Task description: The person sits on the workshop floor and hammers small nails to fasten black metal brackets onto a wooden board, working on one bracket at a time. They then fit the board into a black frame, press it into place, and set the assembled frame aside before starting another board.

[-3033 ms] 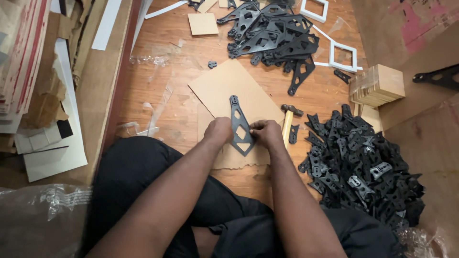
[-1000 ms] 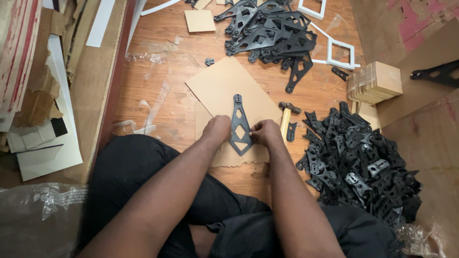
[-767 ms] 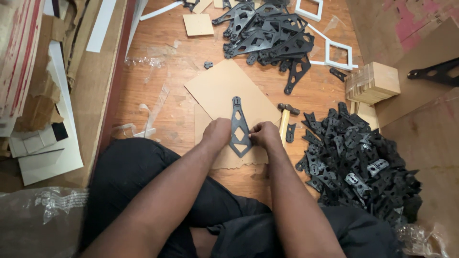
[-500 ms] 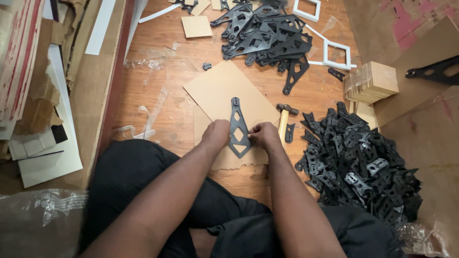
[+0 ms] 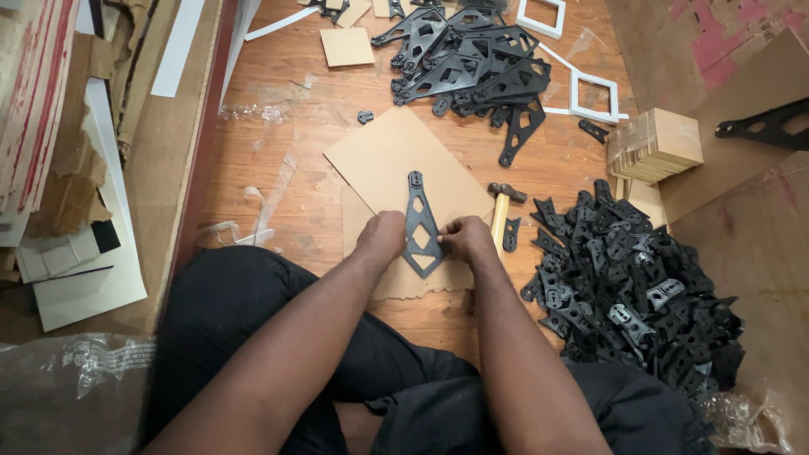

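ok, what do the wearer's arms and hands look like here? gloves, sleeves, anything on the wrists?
Both forearms are bare to the edge of the picture, with no sleeves in view. The left hand and right hand wear no gloves. No watch, band or ring shows on either. Dark trousers cover the legs below.

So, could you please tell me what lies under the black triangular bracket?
The black triangular bracket lies on a sheet of brown cardboard on the wooden floor. Left hand and right hand cover its lower edges.
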